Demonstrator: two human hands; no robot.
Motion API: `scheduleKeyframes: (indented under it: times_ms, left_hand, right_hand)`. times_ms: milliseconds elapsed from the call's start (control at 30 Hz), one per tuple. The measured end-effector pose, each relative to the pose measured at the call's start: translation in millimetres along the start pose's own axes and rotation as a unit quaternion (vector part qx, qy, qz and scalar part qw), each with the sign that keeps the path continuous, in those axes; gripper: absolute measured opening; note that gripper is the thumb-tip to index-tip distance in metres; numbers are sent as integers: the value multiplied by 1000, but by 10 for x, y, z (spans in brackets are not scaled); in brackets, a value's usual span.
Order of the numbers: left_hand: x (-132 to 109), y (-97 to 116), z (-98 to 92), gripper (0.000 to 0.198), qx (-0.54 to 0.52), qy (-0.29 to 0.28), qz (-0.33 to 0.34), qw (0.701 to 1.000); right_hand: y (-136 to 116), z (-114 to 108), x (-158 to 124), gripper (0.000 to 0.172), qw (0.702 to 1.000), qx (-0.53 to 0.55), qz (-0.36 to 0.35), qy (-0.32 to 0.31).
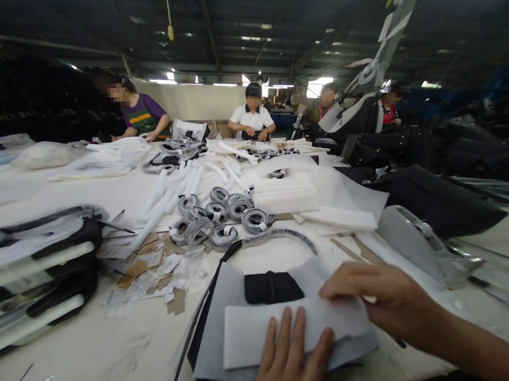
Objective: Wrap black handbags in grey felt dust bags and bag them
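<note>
Gently flat, on the wrapped bag (pixel 273 288) at six o'clock.
Best to press white foam (pixel 245 335) evenly with left hand (pixel 290 358), spread wide, and smooth pale wrap (pixel 234 289) near right hand (pixel 379 292), bent-fingered toward four o'clock; impossible to tell if pinching.

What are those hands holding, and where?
The left hand lies flat on the white pad, not gripping it. The right hand may be pinching its right end; I can't tell for sure.

At lower centre the bottom edge cuts off the left hand (pixel 290 352), the left edge crops the stacked pieces (pixel 48 278), and a pale sheet (pixel 230 287) hides most of the black item (pixel 198 348) beneath.
</note>
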State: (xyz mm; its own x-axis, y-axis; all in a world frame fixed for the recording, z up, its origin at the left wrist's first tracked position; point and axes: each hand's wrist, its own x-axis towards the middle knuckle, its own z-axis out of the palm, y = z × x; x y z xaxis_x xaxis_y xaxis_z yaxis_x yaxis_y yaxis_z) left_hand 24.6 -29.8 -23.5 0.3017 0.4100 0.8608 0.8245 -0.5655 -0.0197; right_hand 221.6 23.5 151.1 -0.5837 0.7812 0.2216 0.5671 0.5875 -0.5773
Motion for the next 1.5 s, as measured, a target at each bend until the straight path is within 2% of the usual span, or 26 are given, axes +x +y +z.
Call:
scheduleKeyframes:
  times_ms: [67,100,133,200,267,333,433,500,567,733,800,1067,1333,1400,1500]
  left_hand:
    - [-8,4,29,30,-13,38,-5,999]
    - [-9,4,29,30,-14,36,-6,999]
    - [-6,2,16,32,-13,19,-6,1000]
    - [5,-8,-39,37,-6,-41,2,999]
    - [17,-25,-101,41,-3,-68,8,998]
    - [21,-38,-134,42,1,-66,15,998]
    - [12,-39,-109,42,1,-47,21,999]
    - [0,-22,-53,42,2,-27,16,1000]
    - [-14,7,14,41,10,11,0,1000]
    - [-30,67,143,39,14,60,-29,998]
    - [-26,75,172,37,16,78,-32,996]
    - [9,140,283,29,-16,153,-89,984]
    - [47,225,392,31,-15,207,-153,966]
    - [26,201,391,34,-9,192,-133,972]
    - [6,164,371,37,-1,139,-90,986]
  right_hand:
    - [-39,6,-180,38,994,23,10,-110]
    - [-30,-3,-216,47,991,28,16,-133]
    - [-2,-13,-213,51,991,26,25,-127]
    - [98,-14,-106,42,997,4,44,-59]
    - [225,45,76,37,998,-34,58,-16]
    - [339,171,257,36,994,-75,70,-36]
    - [451,396,426,58,982,-118,98,-107]
    - [501,499,474,66,975,-138,125,-120]
    - [553,538,505,59,972,-142,142,-119]
    - [713,487,613,20,978,-105,148,-107]
    - [777,458,679,12,979,-102,148,-101]
    - [1129,406,1071,17,983,-90,140,-76]
    - [1403,549,1317,21,969,-2,236,-73]
    - [1428,579,1347,20,964,19,258,-61]
    - [1437,593,1378,25,955,47,291,-31]
